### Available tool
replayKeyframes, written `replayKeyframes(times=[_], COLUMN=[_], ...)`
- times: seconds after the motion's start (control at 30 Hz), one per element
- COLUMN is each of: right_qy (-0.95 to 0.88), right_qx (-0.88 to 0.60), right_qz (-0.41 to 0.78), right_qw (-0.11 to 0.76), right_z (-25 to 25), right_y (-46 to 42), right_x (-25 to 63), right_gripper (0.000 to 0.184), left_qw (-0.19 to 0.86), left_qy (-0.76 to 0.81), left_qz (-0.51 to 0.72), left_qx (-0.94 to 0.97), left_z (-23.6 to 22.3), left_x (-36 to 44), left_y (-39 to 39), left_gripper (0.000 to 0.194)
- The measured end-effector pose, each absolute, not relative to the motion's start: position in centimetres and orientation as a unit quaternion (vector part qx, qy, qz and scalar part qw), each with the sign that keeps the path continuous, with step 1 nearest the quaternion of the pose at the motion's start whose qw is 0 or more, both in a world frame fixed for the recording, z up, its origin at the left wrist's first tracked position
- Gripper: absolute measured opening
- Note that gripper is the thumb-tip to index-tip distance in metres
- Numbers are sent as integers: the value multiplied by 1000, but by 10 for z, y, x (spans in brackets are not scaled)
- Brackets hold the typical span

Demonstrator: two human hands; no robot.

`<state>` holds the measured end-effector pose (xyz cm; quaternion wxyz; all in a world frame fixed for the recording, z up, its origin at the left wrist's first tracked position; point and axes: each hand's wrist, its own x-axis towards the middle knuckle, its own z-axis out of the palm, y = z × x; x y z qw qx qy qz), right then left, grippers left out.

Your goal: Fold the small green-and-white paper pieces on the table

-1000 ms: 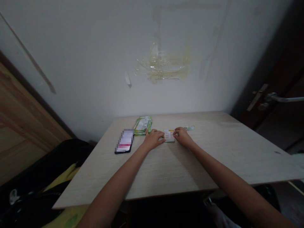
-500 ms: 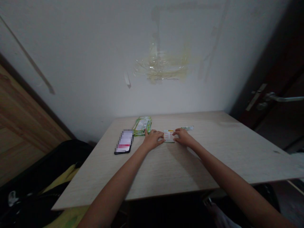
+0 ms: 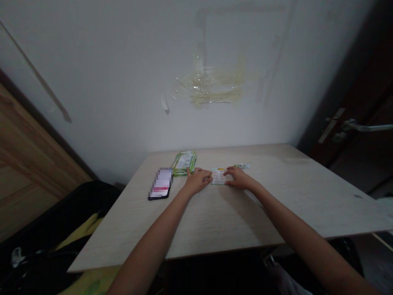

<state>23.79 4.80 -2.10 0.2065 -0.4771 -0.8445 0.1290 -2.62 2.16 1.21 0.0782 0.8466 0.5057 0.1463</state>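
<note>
A small white and green packet (image 3: 218,176) lies flat on the pale wooden table (image 3: 233,213) near its far edge. My left hand (image 3: 198,180) rests at the packet's left end with its fingertips pinched on it. At the right end my right hand (image 3: 238,178) does the same, fingers curled onto the packet. Both hands press it against the tabletop. A stack of green packets (image 3: 184,162) sits just behind and to the left of my left hand.
A phone (image 3: 161,183) lies face up left of my hands. A small torn green strip (image 3: 244,166) lies behind my right hand. The white wall is close behind the table. A door with a handle (image 3: 353,126) stands at right, dark bags (image 3: 46,237) at lower left.
Almost nothing differs; both hands stay on the small packet, with only slight shifts of the right fingers along its edge.
</note>
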Motion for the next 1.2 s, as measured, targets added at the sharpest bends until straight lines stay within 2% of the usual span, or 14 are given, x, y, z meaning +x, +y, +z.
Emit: replayKeyframes(times=[0.37,0.53,0.6,0.7,0.87,1.2], right_qy=[-850,-847,-839,-825,-830,-831], right_qx=[-458,-453,-459,-471,-473,-513], right_qz=[132,150,154,154,116,21], right_qw=[225,236,250,273,271,213], right_z=[-16,-16,-18,-23,-27,-16], right_y=[42,42,44,48,52,44], right_x=[238,238,239,241,240,226], right_gripper=[41,41,36,21,22,31], left_qw=[12,9,1,-8,5,28], left_qy=[476,477,476,477,487,504], left_qz=[198,194,183,160,142,126], left_qx=[857,857,860,864,862,854], left_z=[7,5,3,0,1,4], left_x=[-17,-18,-18,-19,-22,-22], left_y=[13,10,10,11,11,11], left_gripper=[19,28,37,37,38,40])
